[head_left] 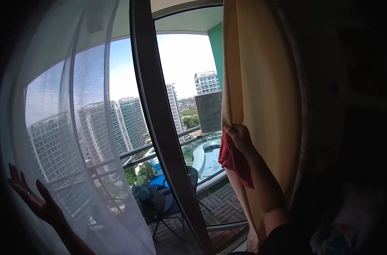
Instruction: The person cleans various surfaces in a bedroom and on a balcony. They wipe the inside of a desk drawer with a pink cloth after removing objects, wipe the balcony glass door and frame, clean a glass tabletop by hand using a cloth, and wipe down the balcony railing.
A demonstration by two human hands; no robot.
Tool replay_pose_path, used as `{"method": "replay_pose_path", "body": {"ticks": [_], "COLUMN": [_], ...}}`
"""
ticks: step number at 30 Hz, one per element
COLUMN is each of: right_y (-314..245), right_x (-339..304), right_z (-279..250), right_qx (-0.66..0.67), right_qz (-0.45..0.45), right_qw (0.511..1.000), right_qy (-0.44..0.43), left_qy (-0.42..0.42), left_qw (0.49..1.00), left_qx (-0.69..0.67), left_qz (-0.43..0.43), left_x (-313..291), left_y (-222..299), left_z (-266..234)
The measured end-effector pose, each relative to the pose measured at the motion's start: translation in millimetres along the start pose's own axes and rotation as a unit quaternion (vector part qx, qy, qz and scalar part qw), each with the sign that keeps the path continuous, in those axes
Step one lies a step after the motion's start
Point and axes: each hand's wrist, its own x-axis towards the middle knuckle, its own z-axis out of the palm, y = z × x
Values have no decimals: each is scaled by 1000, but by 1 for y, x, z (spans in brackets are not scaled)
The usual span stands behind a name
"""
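Cloth (pixel 236 165), red, hangs right of the frame (pixel 160 127) in the head view, drooping, it seems, because the right hand (pixel 239 138) clenches only its top. That fist also appears to grip the edge of the curtain (pixel 267 97), which would explain the narrow folds there. Left of the frame, the left hand (pixel 38 199) is spread, grasping nothing, by the sheer (pixel 91 140); whether they touch, I cannot tell.
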Motion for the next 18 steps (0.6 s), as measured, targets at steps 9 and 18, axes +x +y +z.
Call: {"method": "replay_pose_path", "body": {"ticks": [9, 18], "right_y": [252, 252], "right_x": [14, 9], "right_z": [-252, -323], "right_qx": [133, -125], "right_qz": [116, 3], "right_qw": [903, 962], "right_qy": [392, 243], "left_qy": [-571, -348], "left_qw": [657, 496], "left_qx": [-473, -372], "left_qz": [-135, -703], "left_x": [-140, -390], "left_y": [266, 357], "left_z": [102, 219]}}
